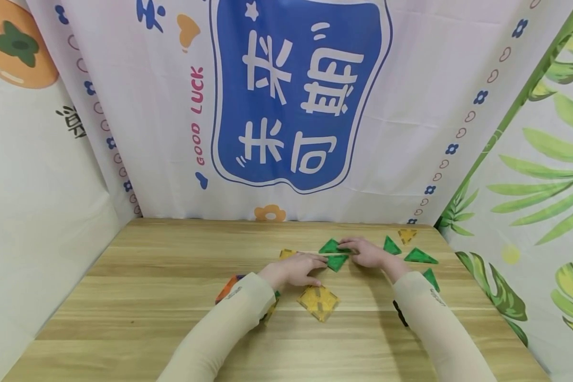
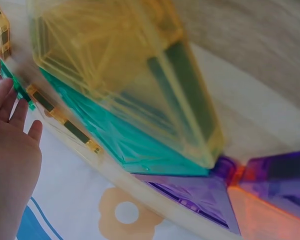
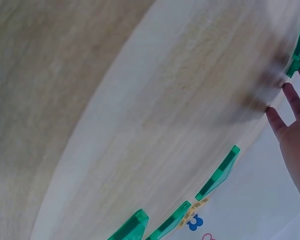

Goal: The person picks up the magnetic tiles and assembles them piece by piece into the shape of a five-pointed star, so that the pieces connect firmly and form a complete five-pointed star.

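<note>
While extended left fingers (image 1: 316, 258) touch a translucent green triangle (image 1: 336, 263), right fingers (image 1: 347, 242), hold unclear, meet another (image 1: 330, 245).

Both arms (image 1: 219, 331) reach inward, the left hand (image 1: 296, 269), thumb (image 1: 312, 281) spread, near the right hand (image 1: 370, 253).

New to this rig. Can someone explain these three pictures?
There's no machine here: a person works with a bare left hand and right hand. The wide picture comes from a head camera looking forward and down; the other two come from cameras worn on each wrist. On the wooden table lie see-through green triangles and yellow tiles, plus orange and purple pieces. Both hands reach the middle green triangles; whether the right one pinches anything isn't clear.
</note>
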Motion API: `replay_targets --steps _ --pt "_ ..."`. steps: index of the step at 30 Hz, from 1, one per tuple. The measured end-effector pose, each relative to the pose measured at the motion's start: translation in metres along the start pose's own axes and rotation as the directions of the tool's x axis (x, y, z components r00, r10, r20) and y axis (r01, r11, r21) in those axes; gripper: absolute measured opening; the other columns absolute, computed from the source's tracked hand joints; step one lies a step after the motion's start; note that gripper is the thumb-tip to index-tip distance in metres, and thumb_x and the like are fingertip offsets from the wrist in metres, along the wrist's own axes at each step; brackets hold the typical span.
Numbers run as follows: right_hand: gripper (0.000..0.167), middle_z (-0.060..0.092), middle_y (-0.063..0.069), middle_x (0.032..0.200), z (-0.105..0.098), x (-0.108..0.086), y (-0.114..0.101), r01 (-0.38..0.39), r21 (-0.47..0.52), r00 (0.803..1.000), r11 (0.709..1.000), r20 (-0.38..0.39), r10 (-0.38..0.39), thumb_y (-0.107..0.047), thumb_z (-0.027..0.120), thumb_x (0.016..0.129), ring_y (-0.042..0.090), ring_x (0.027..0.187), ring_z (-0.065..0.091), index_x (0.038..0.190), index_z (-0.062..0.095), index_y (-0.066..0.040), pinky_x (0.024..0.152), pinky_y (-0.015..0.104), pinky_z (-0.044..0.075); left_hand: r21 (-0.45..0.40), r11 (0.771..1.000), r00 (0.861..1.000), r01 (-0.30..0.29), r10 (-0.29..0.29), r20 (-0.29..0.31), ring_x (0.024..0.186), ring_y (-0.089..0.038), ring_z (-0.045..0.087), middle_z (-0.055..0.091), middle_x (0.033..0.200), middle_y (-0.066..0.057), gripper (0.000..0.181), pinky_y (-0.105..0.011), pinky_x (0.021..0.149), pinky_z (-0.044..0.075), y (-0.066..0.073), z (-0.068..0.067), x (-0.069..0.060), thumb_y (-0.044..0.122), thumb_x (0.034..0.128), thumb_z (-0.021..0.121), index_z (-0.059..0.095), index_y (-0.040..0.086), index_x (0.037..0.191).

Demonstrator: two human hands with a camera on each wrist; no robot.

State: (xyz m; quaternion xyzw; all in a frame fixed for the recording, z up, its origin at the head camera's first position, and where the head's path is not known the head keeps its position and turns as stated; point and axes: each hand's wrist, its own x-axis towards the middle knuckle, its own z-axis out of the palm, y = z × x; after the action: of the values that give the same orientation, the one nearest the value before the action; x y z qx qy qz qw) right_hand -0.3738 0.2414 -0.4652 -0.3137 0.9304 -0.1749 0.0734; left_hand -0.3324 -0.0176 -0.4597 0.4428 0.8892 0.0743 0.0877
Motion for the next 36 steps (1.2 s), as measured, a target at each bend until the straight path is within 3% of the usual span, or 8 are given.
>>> replay_targets --steps 7,16,22,29,36 --pt "0.047 0.038 0.018 0.146 0.003 0.000 -0.008 0.030 -0.006 0.999 1.000 0.029 -0.030 -0.001 0.052 0.088 0.040 0.135 0.031 0.136 0.050 -0.004 0.108 0.059 0.024 -0.064 0.997 0.999 0.030 -0.029 0.025 0.140 -0.021 0.028 0.033 0.152 -0.002 0.063 -0.041 0.114 0.025 -0.001 -0.003 -0.003 0.044 0.0895 0.060 0.044 0.012 0.141" --pt "0.046 0.038 0.019 0.145 0.002 -0.006 -0.004 0.042 0.025 0.999 0.999 0.001 -0.042 -0.002 0.052 0.091 0.042 0.134 0.030 0.137 0.048 -0.003 0.108 0.061 0.023 -0.060 0.997 0.998 0.047 -0.045 0.037 0.141 -0.019 0.028 0.032 0.152 0.001 0.066 -0.038 0.114 0.025 -0.003 -0.002 -0.002 0.048 0.0878 0.060 0.042 0.015 0.142" --pt "0.046 0.037 0.020 0.146 -0.011 -0.027 0.016 -0.051 0.053 0.996 0.997 -0.069 0.055 -0.010 0.056 0.092 0.044 0.134 0.029 0.137 0.048 -0.006 0.107 0.063 0.022 -0.064 0.997 0.998 0.052 -0.050 0.041 0.141 -0.018 0.026 0.031 0.153 0.001 0.067 -0.038 0.115 0.023 -0.002 -0.002 -0.004 0.049 0.0877 0.060 0.041 0.015 0.143" --pt "0.051 0.033 0.025 0.146 -0.031 -0.064 0.044 -0.172 0.070 0.977 0.983 -0.113 0.179 -0.017 0.062 0.089 0.049 0.132 0.026 0.137 0.047 -0.003 0.105 0.066 0.022 -0.076 0.996 0.998 0.053 -0.050 0.038 0.141 -0.019 0.026 0.031 0.153 0.001 0.072 -0.037 0.115 0.023 -0.006 0.000 -0.006 0.051 0.0852 0.062 0.041 0.014 0.143" --pt "0.048 0.035 0.033 0.140 -0.033 -0.084 0.063 -0.221 -0.042 0.969 0.974 -0.120 0.215 -0.018 0.060 0.091 0.055 0.128 0.028 0.132 0.049 0.005 0.103 0.066 0.024 -0.066 0.996 0.997 0.065 -0.062 0.046 0.141 -0.019 0.026 0.030 0.153 0.000 0.073 -0.036 0.115 0.023 -0.006 -0.001 -0.006 0.051 0.0842 0.063 0.041 0.014 0.143"
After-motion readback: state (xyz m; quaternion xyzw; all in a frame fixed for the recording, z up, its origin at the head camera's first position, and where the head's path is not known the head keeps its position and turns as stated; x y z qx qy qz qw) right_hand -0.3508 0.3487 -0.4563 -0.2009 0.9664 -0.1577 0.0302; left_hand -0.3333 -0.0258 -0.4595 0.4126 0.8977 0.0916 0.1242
